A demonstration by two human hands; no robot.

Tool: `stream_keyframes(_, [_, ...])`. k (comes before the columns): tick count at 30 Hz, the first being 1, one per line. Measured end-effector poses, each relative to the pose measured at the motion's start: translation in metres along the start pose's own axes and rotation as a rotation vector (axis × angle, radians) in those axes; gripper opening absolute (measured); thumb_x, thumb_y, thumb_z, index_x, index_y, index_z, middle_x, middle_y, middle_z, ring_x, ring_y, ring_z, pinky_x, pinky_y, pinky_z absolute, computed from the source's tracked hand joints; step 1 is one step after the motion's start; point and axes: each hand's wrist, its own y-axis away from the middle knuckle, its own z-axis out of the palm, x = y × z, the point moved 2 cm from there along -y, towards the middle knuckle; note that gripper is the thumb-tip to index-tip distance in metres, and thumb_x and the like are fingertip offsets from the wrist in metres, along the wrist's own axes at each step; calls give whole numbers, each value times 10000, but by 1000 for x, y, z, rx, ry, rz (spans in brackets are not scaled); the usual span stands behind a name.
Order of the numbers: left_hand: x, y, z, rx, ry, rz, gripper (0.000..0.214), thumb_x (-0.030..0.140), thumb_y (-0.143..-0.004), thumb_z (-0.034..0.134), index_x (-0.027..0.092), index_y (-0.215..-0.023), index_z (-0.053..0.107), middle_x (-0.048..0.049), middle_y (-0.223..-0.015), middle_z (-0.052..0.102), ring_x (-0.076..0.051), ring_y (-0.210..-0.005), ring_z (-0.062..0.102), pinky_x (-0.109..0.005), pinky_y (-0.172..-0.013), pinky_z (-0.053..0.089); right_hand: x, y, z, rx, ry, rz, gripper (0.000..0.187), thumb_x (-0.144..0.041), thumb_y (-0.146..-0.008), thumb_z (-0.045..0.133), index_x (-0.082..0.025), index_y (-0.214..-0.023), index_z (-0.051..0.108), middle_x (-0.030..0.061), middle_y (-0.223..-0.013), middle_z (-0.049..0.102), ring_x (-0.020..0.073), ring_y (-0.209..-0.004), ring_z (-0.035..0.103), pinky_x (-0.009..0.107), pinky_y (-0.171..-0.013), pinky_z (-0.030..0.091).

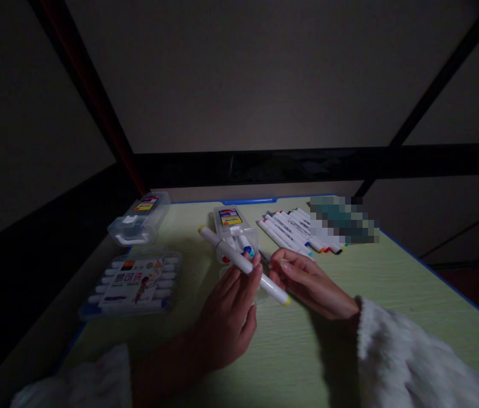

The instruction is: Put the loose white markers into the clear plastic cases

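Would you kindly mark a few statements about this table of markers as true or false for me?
1. The left hand holds a white marker with yellow ends. True.
2. The loose markers lie in a row left of the hands. False: they lie at the far right.
3. A flat marker pack lies on the left side of the table. True.
4. The table top is red. False: it is pale green.
5. The right hand is far from the white marker. False: it is right at its lower end.

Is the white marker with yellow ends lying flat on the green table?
No: the left hand holds the white yellow-ended marker slanted above the pale green table, the right hand close beside it.
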Motion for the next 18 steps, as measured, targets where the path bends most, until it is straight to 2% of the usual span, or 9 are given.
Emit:
stream_keyframes(6, [-1, 2, 3, -57, -33, -57, 741, 64, -814, 413, 91, -1419, -13, -177, -1468, 184, -292, -1354, 176, -492, -1045, 337, 0, 1, 3, -98, 13, 32, 336, -460, -782, 604, -161, -928, 555, 10, -702, 646, 100, -608, 573, 238, -574, 400])
stream_keyframes(10, [-2, 3, 4, -45, -26, -46, 734, 88, -826, 404, 96, -1418, -30, -171, -1482, 123, -290, -1361, 146, -493, -1047, 330, 1, 1, 3, -137, 29, 13, 320, -428, -814, 579, -152, -976, 560, 23, -691, 675, 87, -585, 574, 225, -550, 397])
stream_keyframes(18, [-2, 2, 5, -87, -27, -48, 718, 107, -843, 403, 106, -1420, -24, -159, -1488, 104, -287, -1363, 134, -478, -1066, 303, 1, 0, 1, -65, 25, 35, 228, -359, -785, 633, -135, -828, 634, 6, -623, 660, 59, -522, 537, 189, -509, 394])
